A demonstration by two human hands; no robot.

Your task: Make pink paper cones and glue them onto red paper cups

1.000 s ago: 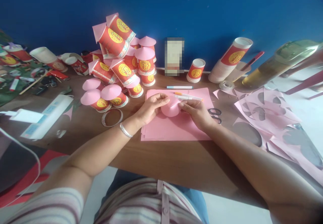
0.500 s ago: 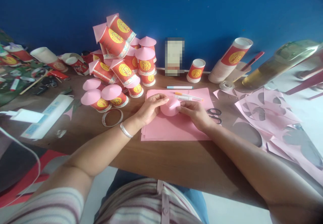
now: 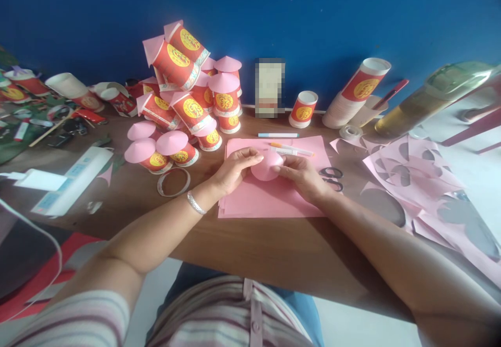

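Note:
A small pink paper disc (image 3: pixel 266 169) is held between both hands, above a stack of pink paper sheets (image 3: pixel 274 201). My left hand (image 3: pixel 235 169) pinches its left edge between thumb and fingers. On the other side, my right hand (image 3: pixel 299 175) grips the right edge, its thumb lying on the paper's face. An orange-capped marker (image 3: pixel 291 150) and a blue-capped marker (image 3: pixel 278 135) lie just behind the hands. Black-handled scissors (image 3: pixel 332 172) rest beside my right hand, partly hidden by it.
At the left stand several red paper cups with pink cone tops (image 3: pixel 191 109). Beyond the sheets are a single red cup (image 3: pixel 304 109) and a leaning cup stack (image 3: pixel 358 91). Pink paper offcuts (image 3: pixel 410 175) cover the right side. A white power strip (image 3: pixel 74 180) and a tape ring (image 3: pixel 173 181) lie left.
The pink disc has turned and now shows a smoother face, where a slit or fold line showed before. Both hands stay nearly in place, their fingers shifting slightly on the paper.

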